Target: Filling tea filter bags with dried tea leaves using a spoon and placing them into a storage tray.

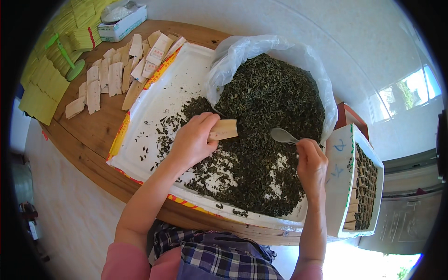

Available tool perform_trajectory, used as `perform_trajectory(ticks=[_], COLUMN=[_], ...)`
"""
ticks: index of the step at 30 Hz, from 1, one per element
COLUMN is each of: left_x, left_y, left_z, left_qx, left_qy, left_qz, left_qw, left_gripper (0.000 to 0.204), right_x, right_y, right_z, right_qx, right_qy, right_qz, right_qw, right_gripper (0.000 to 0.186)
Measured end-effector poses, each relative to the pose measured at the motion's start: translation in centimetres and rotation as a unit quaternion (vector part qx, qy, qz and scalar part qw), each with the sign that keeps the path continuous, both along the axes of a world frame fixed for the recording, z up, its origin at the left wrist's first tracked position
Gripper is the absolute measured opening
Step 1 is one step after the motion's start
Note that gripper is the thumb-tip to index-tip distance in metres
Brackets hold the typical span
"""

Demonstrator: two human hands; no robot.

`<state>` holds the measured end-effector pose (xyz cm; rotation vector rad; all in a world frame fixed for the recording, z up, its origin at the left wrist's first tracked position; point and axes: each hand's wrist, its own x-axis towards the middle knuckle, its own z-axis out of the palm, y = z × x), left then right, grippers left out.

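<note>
My left hand is closed round a small tan paper packet, its far end turned toward the heap of dark dried leaves. In my right hand is a spoon, gripped by the handle, with its bowl just over the leaves. The dark dried leaves, which look like tea, spill from a clear plastic bag and spread over a white foam tray. Both hands are above this tray. What the packet holds inside is hidden from view.
Several flat tan packets lie on the wooden table to the left. Right of the tray, a white foam box holds rows of filled packets. Yellow paper stacks, a green stand and a small carton occupy the far left.
</note>
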<state>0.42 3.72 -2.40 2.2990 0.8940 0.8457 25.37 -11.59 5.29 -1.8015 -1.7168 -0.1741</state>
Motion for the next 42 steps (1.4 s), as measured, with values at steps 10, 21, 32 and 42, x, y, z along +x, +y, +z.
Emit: perform_trajectory(ticks=[10, 21, 32, 42], left_x=[1.6, 2.7, 1.5, 1.4], left_y=[0.0, -0.6, -0.8, -0.6], left_z=[-0.6, 0.2, 1.8, 1.2], left_qx=[0.126, -0.019, -0.289, -0.324], left_qy=[0.148, 0.066, -0.083, -0.124], left_qz=[0.004, -0.053, -0.100, -0.141], left_qw=[0.981, 0.996, 0.948, 0.927], left_gripper=[0.044, 0.047, 0.057, 0.060], right_x=[0.6, -1.0, -5.4, -6.5], right_y=[0.1, 1.5, 2.1, 1.5], right_z=[-4.7, -2.8, 4.6, 3.9], right_qx=[-0.022, -0.067, 0.041, 0.043], right_qy=[0.062, 0.277, -0.160, -0.184], right_qz=[-0.013, -0.026, 0.117, 0.102], right_qw=[0.998, 0.958, 0.979, 0.977], right_gripper=[0.009, 0.005, 0.030, 0.023])
